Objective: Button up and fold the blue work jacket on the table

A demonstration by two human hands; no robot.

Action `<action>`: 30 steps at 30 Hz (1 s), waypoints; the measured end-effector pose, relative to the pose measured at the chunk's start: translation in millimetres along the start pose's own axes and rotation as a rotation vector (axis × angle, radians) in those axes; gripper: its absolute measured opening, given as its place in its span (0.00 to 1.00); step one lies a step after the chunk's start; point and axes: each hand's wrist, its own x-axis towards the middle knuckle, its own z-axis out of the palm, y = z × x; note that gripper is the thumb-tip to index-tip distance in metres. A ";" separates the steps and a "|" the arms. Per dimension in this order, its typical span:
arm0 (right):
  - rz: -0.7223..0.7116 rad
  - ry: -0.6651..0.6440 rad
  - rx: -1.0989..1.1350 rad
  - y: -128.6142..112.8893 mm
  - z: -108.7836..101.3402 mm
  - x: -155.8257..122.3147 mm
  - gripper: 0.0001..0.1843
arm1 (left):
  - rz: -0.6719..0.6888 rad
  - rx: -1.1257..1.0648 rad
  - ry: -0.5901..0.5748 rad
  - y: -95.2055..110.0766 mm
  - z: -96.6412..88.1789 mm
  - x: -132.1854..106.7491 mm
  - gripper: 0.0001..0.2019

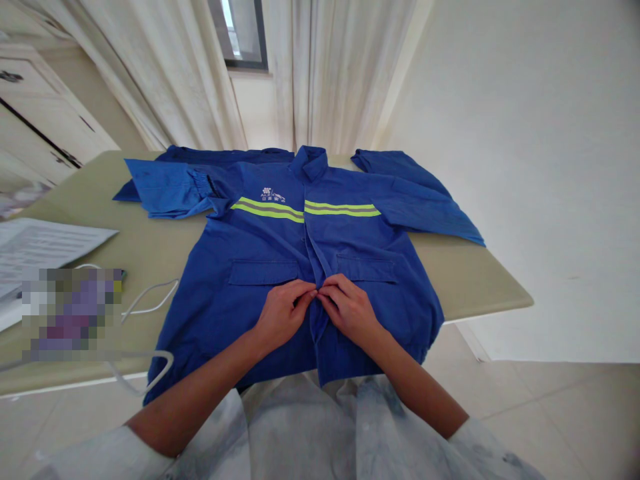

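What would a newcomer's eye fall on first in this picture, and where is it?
First comes the bright blue work jacket, spread flat on a pale green table, with yellow-green reflective stripes across its chest. Next, at the jacket's lower centre, the left hand and right hand pinch its front edge. A printed paper sheet lies at the table's left side.

Jacket [305, 267]: flat on table [465, 280], collar at 12 o'clock.
Hands: left hand [283, 317] and right hand [349, 308] on jacket front, 6 o'clock, just beside each other.
Papers [45, 253]: on table, 9 o'clock from jacket.
Cable [150, 300]: on table, between papers and jacket.
Curtains [320, 80]: behind table, 12 o'clock.
Cabinet [45, 113]: beyond table, 10 o'clock.
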 end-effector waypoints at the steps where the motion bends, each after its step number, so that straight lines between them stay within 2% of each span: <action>1: 0.002 -0.007 0.013 0.8 0.7 -0.3 0.08 | 0.004 0.004 0.000 -0.5 0.9 -0.8 0.10; 9: 0.098 -0.004 0.198 9.0 3.2 -2.0 0.04 | -0.021 -0.069 -0.036 -0.5 1.7 -2.8 0.11; 12: 0.145 -0.016 0.220 11.0 4.3 -1.2 0.01 | -0.102 -0.104 -0.070 -1.5 -2.1 -0.2 0.10; 17: 0.148 -0.026 0.219 9.7 2.9 0.6 0.02 | -0.227 -0.116 -0.104 -5.7 -3.9 0.7 0.09; 22: 0.128 -0.002 0.173 6.5 3.6 -1.8 0.00 | -0.219 -0.136 -0.054 -6.7 0.9 -4.6 0.10; 27: 0.054 -0.009 0.044 3.3 8.3 -7.4 0.05 | -0.167 -0.071 -0.031 -2.5 1.2 -6.2 0.10; 30: 0.039 0.008 0.047 3.9 7.9 -7.4 0.06 | -0.172 -0.083 -0.010 -1.5 0.8 -7.1 0.10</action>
